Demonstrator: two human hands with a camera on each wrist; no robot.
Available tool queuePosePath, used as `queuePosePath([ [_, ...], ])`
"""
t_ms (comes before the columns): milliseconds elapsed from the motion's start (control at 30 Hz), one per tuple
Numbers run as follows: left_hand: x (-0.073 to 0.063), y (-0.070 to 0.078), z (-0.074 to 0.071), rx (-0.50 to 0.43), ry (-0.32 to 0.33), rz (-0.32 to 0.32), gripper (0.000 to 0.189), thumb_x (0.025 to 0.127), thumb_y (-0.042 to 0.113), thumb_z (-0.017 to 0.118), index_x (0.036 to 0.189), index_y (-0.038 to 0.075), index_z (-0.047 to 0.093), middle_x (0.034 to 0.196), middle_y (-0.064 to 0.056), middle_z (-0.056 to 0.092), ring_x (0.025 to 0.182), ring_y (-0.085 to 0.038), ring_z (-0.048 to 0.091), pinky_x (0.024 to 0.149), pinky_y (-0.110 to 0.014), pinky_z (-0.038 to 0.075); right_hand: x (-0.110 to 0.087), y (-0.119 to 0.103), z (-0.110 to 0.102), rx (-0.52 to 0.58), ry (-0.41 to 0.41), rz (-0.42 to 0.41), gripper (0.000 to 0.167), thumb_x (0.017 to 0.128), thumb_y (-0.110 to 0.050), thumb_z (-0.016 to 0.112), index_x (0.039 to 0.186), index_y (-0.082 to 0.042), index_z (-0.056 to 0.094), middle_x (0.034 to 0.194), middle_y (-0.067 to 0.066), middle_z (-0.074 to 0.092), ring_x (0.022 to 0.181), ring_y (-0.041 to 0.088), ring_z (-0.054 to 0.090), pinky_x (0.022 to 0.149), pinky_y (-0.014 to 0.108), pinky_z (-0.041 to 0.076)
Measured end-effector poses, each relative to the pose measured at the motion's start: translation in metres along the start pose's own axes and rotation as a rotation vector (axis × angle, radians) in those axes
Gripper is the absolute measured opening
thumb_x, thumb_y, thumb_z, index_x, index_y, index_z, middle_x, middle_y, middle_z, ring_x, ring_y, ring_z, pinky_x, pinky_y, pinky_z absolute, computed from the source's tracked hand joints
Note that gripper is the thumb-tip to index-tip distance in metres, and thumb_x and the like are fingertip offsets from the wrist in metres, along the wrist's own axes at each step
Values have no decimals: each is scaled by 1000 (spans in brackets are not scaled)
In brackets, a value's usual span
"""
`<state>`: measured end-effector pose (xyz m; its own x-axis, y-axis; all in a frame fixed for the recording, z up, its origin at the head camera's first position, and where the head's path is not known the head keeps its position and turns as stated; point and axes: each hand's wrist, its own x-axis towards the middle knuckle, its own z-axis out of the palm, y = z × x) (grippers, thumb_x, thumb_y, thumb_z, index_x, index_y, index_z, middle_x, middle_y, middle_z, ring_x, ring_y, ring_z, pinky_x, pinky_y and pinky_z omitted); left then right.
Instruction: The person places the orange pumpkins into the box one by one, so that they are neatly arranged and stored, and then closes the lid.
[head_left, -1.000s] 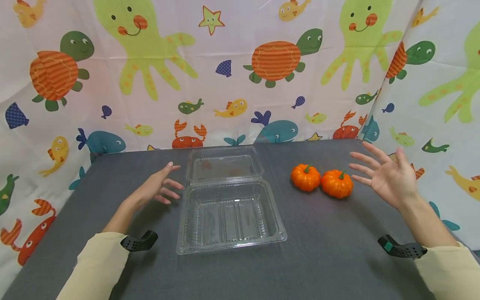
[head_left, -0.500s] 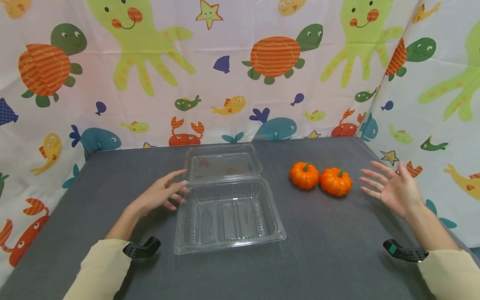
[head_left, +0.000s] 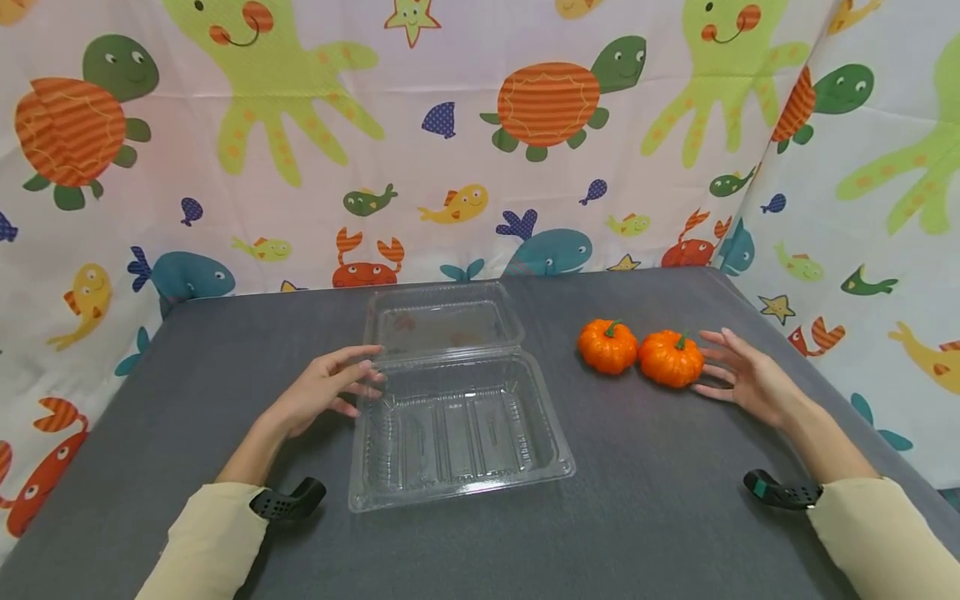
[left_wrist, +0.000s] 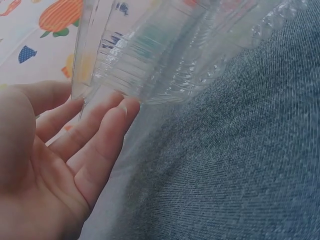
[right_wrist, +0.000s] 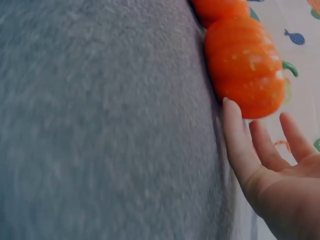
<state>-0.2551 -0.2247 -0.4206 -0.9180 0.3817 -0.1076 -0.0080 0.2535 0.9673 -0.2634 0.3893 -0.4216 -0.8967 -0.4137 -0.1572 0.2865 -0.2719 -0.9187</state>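
A clear plastic clamshell container [head_left: 461, 433] stands with its lid [head_left: 447, 321] folded back behind it. At its left rim is my left hand [head_left: 326, 390], fingers loosely bent; in the left wrist view the fingertips [left_wrist: 131, 104] meet the container's edge without a visible grip. Two small orange pumpkins with green stems lie side by side to the right, the left pumpkin [head_left: 607, 347] and the right pumpkin [head_left: 670, 359]. My right hand [head_left: 757, 383] is beside the right pumpkin, fingers spread and slightly bent. One fingertip [right_wrist: 231, 107] reaches the pumpkin's lower side; contact is hard to tell.
Dark grey cloth covers the table [head_left: 480, 550]. A white curtain [head_left: 442, 100] printed with sea animals hangs behind the table and along its sides. Each wrist wears a black band [head_left: 288, 502] with a camera.
My right hand first drew back a little, then moved left up to the right pumpkin. My left hand moved right onto the container's left rim. The head view tilted slightly down.
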Motion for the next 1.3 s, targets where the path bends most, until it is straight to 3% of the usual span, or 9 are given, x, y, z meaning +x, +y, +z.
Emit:
queuePosePath([
  [133, -2, -2, 1, -18, 2, 13, 52, 100, 27, 52, 145, 5, 38, 118, -21, 60, 99, -24, 65, 63, -35, 56, 9, 2, 12, -175, 128, 52, 28, 103, -34, 38, 130, -27, 42, 137, -1, 28, 105, 10, 53, 85, 40, 51],
  [300, -3, -4, 3, -33, -2, 24, 52, 99, 27, 54, 144, 4, 39, 121, -21, 60, 103, -22, 64, 66, -35, 56, 18, 2, 21, -372, 220, 93, 56, 100, -31, 49, 147, -17, 21, 151, 14, 8, 112, 14, 41, 84, 38, 52],
  [500, -3, -3, 7, -61, -12, 35, 53, 99, 26, 55, 143, 3, 39, 124, -22, 58, 108, -21, 61, 70, -38, 56, 23, 1, 26, -527, 231, 107, 79, 97, -23, 58, 152, -7, 3, 154, 25, -6, 115, 23, 39, 86, 41, 51],
  [667, -2, -2, 11, -91, -13, 35, 52, 98, 26, 55, 143, 3, 41, 125, -22, 58, 112, -23, 59, 71, -38, 56, 23, 1, 27, -551, 220, 113, 84, 96, -20, 60, 152, -5, -1, 153, 26, -13, 119, 29, 34, 86, 40, 51],
  [900, -4, -2, 15, -98, -21, 34, 46, 99, 23, 55, 139, 2, 45, 127, -21, 57, 113, -24, 58, 74, -38, 55, 23, 2, 27, -555, 213, 104, 83, 96, -18, 60, 152, -5, 0, 152, 28, -3, 102, 7, 49, 85, 40, 51],
  [1067, -5, -2, 18, -99, -13, 41, 43, 99, 21, 55, 136, 0, 49, 128, -21, 56, 113, -23, 58, 76, -38, 55, 21, 4, 24, -555, 239, 99, 83, 96, -19, 59, 152, -5, -1, 152, 27, -3, 111, 17, 40, 85, 38, 52],
  [1167, -5, -1, 19, -100, -10, 41, 43, 99, 21, 54, 136, 1, 49, 127, -21, 56, 113, -23, 57, 76, -38, 55, 18, 2, 22, -534, 257, 81, 83, 96, -19, 59, 152, -6, -1, 152, 26, -3, 110, 15, 40, 84, 36, 52],
  [1300, -5, 1, 20, -103, -13, 40, 43, 99, 21, 53, 137, 1, 48, 128, -21, 55, 114, -25, 57, 77, -39, 54, 13, -4, 20, -412, 279, 42, 82, 96, -14, 59, 154, -12, 1, 150, 20, 2, 104, 8, 46, 82, 33, 53],
])
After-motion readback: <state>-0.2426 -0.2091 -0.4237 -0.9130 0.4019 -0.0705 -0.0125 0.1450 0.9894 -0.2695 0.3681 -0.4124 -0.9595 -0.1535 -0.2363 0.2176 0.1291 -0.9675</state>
